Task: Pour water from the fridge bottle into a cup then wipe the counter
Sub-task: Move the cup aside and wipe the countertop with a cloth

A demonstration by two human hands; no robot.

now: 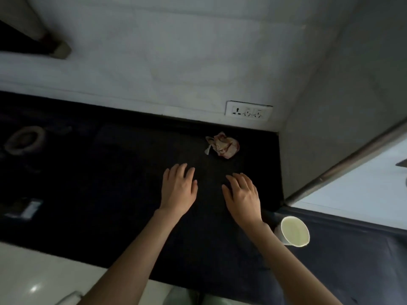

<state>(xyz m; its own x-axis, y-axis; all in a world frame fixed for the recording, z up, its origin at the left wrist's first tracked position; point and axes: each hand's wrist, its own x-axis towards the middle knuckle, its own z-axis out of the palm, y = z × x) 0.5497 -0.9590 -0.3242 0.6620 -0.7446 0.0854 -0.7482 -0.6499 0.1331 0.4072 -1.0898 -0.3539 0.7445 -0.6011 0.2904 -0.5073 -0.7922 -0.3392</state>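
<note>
Both hands are stretched out over the dark counter (110,183), palms down with fingers straight. My left hand (178,190) and my right hand (242,197) lie side by side and hold nothing. A crumpled cloth or paper wad (223,145), whitish with red marks, lies on the counter just beyond my right hand, near the back wall. A white paper cup (294,231) stands on the counter to the right of my right forearm. No bottle is in view.
A roll of tape (24,139) lies at the far left of the counter. A small pale flat object (28,208) sits at the left front. A wall socket (248,111) is above the wad. A metal-edged panel (343,166) bounds the right side.
</note>
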